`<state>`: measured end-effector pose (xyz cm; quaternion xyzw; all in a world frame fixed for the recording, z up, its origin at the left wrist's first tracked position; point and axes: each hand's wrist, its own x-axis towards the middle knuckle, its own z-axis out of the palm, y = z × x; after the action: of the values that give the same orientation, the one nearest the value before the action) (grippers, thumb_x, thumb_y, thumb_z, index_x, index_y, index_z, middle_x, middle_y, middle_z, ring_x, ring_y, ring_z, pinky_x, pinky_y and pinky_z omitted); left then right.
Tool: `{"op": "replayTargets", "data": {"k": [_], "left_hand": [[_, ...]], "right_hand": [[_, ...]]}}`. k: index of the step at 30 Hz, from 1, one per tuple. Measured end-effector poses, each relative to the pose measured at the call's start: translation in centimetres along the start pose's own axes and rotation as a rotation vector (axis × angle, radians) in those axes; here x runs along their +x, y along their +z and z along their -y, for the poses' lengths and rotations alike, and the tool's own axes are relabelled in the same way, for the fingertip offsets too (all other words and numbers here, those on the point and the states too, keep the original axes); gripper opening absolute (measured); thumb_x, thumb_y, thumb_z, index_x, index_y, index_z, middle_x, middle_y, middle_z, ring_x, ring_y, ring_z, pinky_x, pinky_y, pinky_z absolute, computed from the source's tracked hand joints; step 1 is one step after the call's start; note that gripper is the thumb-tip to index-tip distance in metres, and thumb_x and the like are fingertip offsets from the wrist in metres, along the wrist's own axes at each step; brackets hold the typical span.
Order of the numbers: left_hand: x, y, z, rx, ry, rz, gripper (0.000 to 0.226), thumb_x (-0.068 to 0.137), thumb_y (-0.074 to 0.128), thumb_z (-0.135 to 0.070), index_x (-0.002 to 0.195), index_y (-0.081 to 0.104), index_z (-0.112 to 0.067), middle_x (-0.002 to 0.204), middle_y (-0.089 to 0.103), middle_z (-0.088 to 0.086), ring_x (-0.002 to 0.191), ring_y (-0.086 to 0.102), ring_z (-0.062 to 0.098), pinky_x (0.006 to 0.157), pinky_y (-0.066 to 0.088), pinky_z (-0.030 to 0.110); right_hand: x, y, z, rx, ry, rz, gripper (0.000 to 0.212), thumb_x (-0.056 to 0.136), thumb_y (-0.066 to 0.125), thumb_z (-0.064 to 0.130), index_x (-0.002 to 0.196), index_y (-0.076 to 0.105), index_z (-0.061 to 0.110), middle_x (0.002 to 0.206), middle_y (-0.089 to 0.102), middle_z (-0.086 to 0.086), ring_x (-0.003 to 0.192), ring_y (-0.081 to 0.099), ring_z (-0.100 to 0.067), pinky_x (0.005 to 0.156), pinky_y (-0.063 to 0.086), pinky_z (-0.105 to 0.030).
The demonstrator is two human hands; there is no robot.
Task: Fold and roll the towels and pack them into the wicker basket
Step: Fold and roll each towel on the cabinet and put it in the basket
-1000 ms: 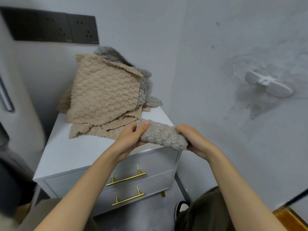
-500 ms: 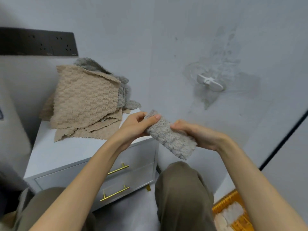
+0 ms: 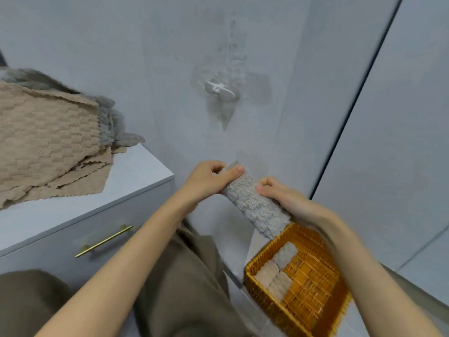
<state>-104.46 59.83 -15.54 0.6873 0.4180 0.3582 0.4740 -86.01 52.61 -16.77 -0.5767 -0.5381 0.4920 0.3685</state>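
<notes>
The packing is partly done, by the look of it: three or four small rolled towels (image 3: pixel 274 273), beige ones and a grey one, lie side by side against the left wall of the rectangular amber wicker basket (image 3: pixel 315 285), and most of its woven bottom is bare. A fair share is left, since a heap of flat beige waffle-textured towels (image 3: pixel 48 147) with fluffy grey towels (image 3: pixel 107 117) behind it lies on the white tabletop (image 3: pixel 136 176) of the drawer cabinet, well off to the left of the left hand. The towel in work is a fluffy grey towel rolled into a tight cylinder (image 3: pixel 252 203), held in the air between both hands and slanting down to the right. The left hand (image 3: pixel 206 178) grips its upper end, thumb laid across the top and fingers curled behind. The right hand (image 3: pixel 289 200) grasps it lower down, fingers wrapped round from the far side. The roll's free lower end hangs just over the far rim of the basket, which sits below the right hand and forearm. The rolling seems finished, so the step in hand is likely setting this roll down beside those already packed.
</notes>
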Motion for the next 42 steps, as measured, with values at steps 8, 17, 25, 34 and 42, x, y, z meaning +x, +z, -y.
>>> {"op": "replayTargets", "data": {"k": [8, 17, 25, 34, 42], "left_hand": [[1.4, 9.4, 3.4, 0.102, -0.064, 0.113, 0.047, 0.073, 0.075, -0.049, 0.087, 0.069, -0.005, 0.089, 0.069, 0.012, 0.082, 0.064, 0.019, 0.081, 0.055, 0.046], [2.5, 18.5, 9.7, 0.075, -0.180, 0.204, 0.044, 0.095, 0.051, -0.042, 0.130, 0.050, -0.016, 0.126, 0.054, 0.001, 0.114, 0.053, 0.016, 0.099, 0.047, 0.037], [2.4, 21.7, 18.4, 0.454, -0.117, 0.463, 0.035, 0.098, 0.046, -0.020, 0.132, 0.050, -0.014, 0.134, 0.054, 0.003, 0.120, 0.051, 0.017, 0.095, 0.039, 0.024], [3.1, 23.2, 24.1, 0.666, 0.030, 0.632, 0.037, 0.098, 0.042, -0.020, 0.135, 0.049, -0.019, 0.137, 0.050, 0.001, 0.121, 0.048, 0.019, 0.101, 0.041, 0.037], [4.6, 23.9, 27.7, 0.655, -0.023, 0.649, 0.037, 0.099, 0.041, -0.022, 0.135, 0.050, -0.018, 0.135, 0.051, 0.001, 0.118, 0.050, 0.018, 0.099, 0.043, 0.037]], "right_hand": [[-4.8, -3.5, -7.9, 0.112, 0.142, -0.074, 0.057, 0.081, 0.069, 0.047, 0.123, 0.042, 0.019, 0.112, 0.063, -0.010, 0.093, 0.068, -0.015, 0.081, 0.053, -0.030], [-5.3, -6.8, -19.6, 0.314, 0.306, -0.441, 0.034, 0.096, 0.056, 0.031, 0.121, 0.042, 0.014, 0.110, 0.060, -0.006, 0.091, 0.066, -0.014, 0.067, 0.053, -0.025], [-0.9, -7.9, -31.9, 0.641, 0.495, -0.773, 0.030, 0.098, 0.050, 0.017, 0.123, 0.056, -0.001, 0.109, 0.067, -0.016, 0.094, 0.066, -0.031, 0.085, 0.052, -0.046], [5.8, -8.2, -41.7, 0.969, 0.670, -0.993, 0.035, 0.098, 0.049, 0.007, 0.132, 0.043, -0.001, 0.124, 0.057, -0.018, 0.106, 0.061, -0.035, 0.088, 0.051, -0.049], [10.6, -9.9, -47.8, 0.916, 0.679, -1.055, 0.033, 0.099, 0.048, 0.009, 0.131, 0.047, 0.003, 0.128, 0.058, -0.017, 0.096, 0.062, -0.028, 0.084, 0.053, -0.045]]}}
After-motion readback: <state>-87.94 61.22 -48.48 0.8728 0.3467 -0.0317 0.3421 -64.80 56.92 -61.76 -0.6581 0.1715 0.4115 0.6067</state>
